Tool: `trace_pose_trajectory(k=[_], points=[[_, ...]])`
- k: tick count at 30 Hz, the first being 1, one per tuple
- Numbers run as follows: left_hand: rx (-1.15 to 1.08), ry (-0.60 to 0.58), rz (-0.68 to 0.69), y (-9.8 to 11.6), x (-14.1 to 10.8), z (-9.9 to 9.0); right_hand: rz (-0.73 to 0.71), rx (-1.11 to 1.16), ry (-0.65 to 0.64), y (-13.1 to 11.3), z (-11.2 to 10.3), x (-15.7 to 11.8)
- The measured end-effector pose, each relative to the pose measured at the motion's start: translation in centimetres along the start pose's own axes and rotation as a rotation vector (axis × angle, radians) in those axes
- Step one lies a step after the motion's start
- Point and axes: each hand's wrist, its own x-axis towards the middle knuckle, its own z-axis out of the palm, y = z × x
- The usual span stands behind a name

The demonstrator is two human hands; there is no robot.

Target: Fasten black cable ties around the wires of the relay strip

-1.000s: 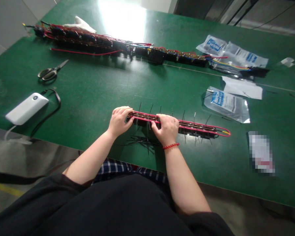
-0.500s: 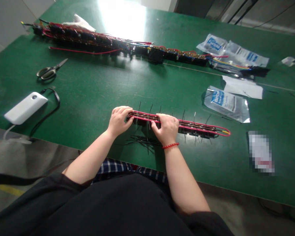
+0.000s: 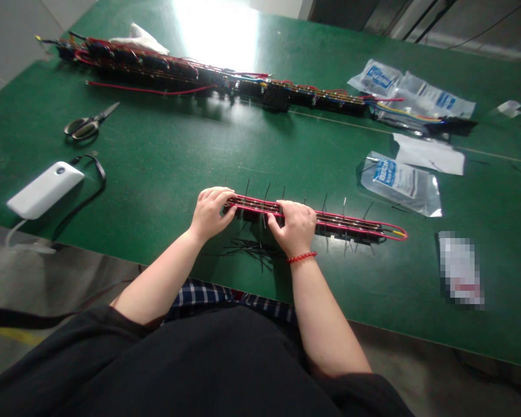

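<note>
A long, narrow black assembly with red wires [image 3: 347, 224] lies at a slant on the table in front of me, its red wire looping round at the right end. Thin black ties [image 3: 325, 202] stick out from both its long sides. My left hand [image 3: 211, 213] is closed round its left end, thumb on the near side. Further right, my right hand [image 3: 296, 227], with a red bead bracelet at the wrist, grips it near the middle. Just below, a loose pile of thin black ties [image 3: 254, 250] lies on the table, partly beside my right wrist.
Across the back of the green table [image 3: 165, 139] stretches a longer wired assembly [image 3: 156, 66]. Scissors [image 3: 87, 124] and a white device [image 3: 46, 190] with a cable lie to the left. Plastic bags [image 3: 402, 182], a paper sheet [image 3: 429, 154] and a blurred packet [image 3: 460, 269] are on the right.
</note>
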Motion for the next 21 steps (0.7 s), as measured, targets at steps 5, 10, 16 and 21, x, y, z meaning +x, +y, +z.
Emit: trace_pose_trajectory(k=[5, 10, 16, 21], points=[[-0.001, -0.007, -0.009, 0.01, 0.03, -0.02, -0.002, 0.012, 0.0, 0.06, 0.07, -0.01], [-0.01, -0.004, -0.008, 0.05, 0.02, -0.04, 0.002, 0.002, -0.007, 0.0, 0.0, 0.01], [-0.011, -0.002, -0.002, 0.07, 0.03, -0.09, 0.004, 0.022, 0.0, -0.02, -0.02, 0.0], [-0.002, -0.017, -0.017, 0.16, 0.08, -0.15, 0.005, 0.007, -0.003, -0.01, 0.0, -0.03]])
